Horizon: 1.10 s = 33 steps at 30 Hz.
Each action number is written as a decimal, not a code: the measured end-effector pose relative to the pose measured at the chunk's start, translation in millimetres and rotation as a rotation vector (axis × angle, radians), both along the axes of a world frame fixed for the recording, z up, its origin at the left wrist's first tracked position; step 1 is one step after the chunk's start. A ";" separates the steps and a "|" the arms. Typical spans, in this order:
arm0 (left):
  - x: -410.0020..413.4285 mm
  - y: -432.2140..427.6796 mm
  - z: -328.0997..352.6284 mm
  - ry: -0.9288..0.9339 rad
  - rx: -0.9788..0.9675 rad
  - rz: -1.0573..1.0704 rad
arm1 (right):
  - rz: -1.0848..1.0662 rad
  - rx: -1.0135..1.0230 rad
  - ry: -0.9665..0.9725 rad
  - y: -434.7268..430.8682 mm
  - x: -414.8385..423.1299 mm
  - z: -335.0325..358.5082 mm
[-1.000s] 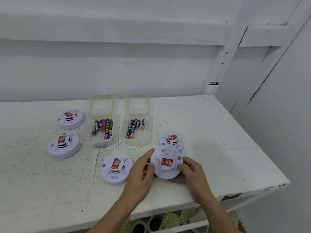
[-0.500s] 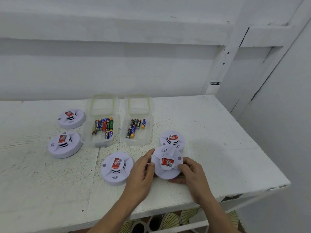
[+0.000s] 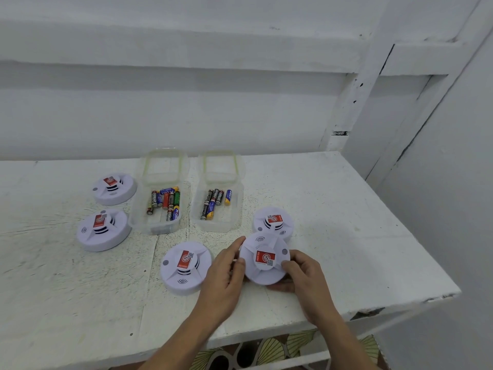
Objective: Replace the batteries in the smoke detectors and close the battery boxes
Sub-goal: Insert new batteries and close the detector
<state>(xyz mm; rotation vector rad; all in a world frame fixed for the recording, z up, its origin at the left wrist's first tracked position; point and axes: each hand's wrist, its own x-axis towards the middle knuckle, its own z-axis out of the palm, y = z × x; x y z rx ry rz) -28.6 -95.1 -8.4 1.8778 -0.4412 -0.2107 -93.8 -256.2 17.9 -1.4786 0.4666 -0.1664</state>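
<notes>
Smoke detector unmoved; left hand, right hand still grip it.

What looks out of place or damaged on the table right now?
The white table is chipped along its front right edge, dark beneath the paint. Batteries in the left battery box lie jumbled at mixed angles. Nothing is spilled. The smoke detector being held looks intact.
</notes>
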 end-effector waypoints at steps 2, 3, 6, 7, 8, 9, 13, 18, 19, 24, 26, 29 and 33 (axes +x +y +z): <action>-0.4 0.3 -0.5 -0.001 0.004 0.001 | -0.003 -0.007 0.001 -0.3 0.0 -0.9; -0.5 0.5 -1.0 0.000 0.005 0.000 | -0.004 -0.008 0.001 -0.4 -0.1 -1.1; -0.3 0.4 -1.5 0.004 0.006 0.004 | -0.006 -0.006 -0.003 -0.2 -0.5 -0.9; -0.4 0.3 -1.6 0.004 0.003 0.006 | -0.007 -0.007 -0.003 0.2 -0.6 -0.8; -0.5 0.3 -1.7 0.002 0.002 0.007 | -0.007 -0.008 -0.004 0.5 -0.7 -0.6; -0.5 0.2 -1.7 0.000 0.000 0.008 | -0.008 -0.012 -0.004 0.6 -0.7 -0.7; -0.5 0.2 -1.8 0.004 -0.003 0.005 | -0.009 -0.017 -0.003 0.4 -0.8 -0.4; -0.7 1.1 -2.4 0.011 -0.005 0.003 | -0.005 -0.022 -0.002 0.7 -0.8 -0.1; -0.7 1.0 -2.3 0.013 -0.006 0.005 | -0.005 -0.024 -0.001 0.8 -0.7 -0.2; -1.1 1.0 -1.2 0.014 0.001 0.004 | -0.007 -0.026 -0.004 0.9 -0.6 -0.7; -1.1 1.1 -0.8 0.008 0.001 0.006 | -0.007 -0.026 -0.003 0.9 -0.8 -1.2; -1.4 0.8 0.2 0.009 0.004 0.007 | -0.008 -0.024 0.001 0.6 -0.8 -1.6; -1.3 0.4 0.7 0.013 0.001 0.007 | -0.005 -0.028 0.002 0.3 -0.8 -1.8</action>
